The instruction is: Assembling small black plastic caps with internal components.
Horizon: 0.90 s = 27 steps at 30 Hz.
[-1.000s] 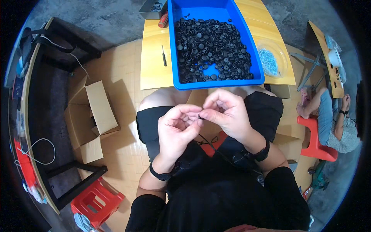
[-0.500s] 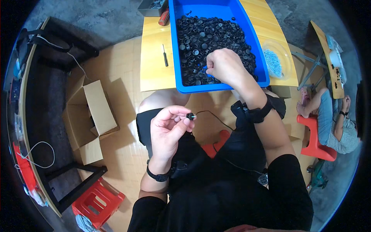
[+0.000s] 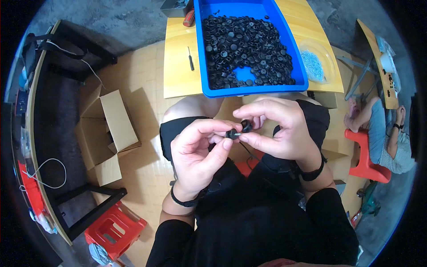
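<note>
My left hand (image 3: 195,153) pinches a small black plastic cap with a screw (image 3: 231,133), its metal shank pointing right. Close beside it, my right hand (image 3: 278,127) holds a round black plastic cap (image 3: 246,125) between thumb and fingers. Both hands meet above my lap, the two parts almost touching; whether they are in contact I cannot tell. Beyond them a blue tray (image 3: 255,92) on the table holds a heap of small black plastic caps (image 3: 247,46), with a patch of blue bottom bared near its front.
Right of the tray, a clear round tub (image 3: 327,58) holds pale blue screws. A screwdriver (image 3: 191,60) and a red-handled tool (image 3: 189,18) lie to its left. A cardboard box (image 3: 118,122) and red stool (image 3: 115,231) stand on the floor at left. Another person (image 3: 387,138) sits at right.
My right hand has come back from the tray with a round black cap and now meets my left hand. The left hand still pinches its cap with the screw, slightly further right.
</note>
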Available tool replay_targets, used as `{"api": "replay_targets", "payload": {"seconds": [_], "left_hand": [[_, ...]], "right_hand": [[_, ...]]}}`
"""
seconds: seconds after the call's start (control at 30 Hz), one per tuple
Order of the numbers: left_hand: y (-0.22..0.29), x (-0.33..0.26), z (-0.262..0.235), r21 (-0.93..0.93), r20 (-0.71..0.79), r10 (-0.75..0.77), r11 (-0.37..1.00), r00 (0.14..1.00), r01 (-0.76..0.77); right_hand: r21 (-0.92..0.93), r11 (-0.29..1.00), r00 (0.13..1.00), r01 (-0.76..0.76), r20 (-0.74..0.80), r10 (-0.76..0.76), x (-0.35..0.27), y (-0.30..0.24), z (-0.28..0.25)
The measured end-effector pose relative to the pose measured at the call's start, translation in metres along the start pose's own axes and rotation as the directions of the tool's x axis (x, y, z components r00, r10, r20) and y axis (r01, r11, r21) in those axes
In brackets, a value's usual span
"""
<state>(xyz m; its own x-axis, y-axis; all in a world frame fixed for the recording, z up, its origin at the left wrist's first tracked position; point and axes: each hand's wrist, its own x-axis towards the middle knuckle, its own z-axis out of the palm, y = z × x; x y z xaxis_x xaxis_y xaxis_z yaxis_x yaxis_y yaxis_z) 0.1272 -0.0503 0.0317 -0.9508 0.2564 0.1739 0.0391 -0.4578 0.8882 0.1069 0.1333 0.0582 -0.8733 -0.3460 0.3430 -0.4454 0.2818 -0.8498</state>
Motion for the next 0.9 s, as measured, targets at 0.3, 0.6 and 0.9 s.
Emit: {"api": "replay_targets", "payload": {"seconds": [0.3, 0.6, 0.9], "left_hand": [[0.005, -0.012, 0.012, 0.042, 0.024, -0.019, 0.999, 1.000, 0.018], [0.005, -0.016, 0.015, 0.084, -0.009, -0.005, 0.996, 1.000, 0.006], [0.012, -0.014, 0.021, 0.271, -0.061, 0.107, 0.959, 0.992, -0.086]], "right_hand": [[0.177, 0.983, 0.999, -0.048, 0.008, 0.047, -0.022, -0.005, -0.001], [0.361, 0.925, 0.988, -0.120, -0.051, 0.148, -0.036, -0.012, -0.004], [0.398, 0.909, 0.985, -0.125, -0.062, 0.163, -0.034, -0.016, 0.003]]}}
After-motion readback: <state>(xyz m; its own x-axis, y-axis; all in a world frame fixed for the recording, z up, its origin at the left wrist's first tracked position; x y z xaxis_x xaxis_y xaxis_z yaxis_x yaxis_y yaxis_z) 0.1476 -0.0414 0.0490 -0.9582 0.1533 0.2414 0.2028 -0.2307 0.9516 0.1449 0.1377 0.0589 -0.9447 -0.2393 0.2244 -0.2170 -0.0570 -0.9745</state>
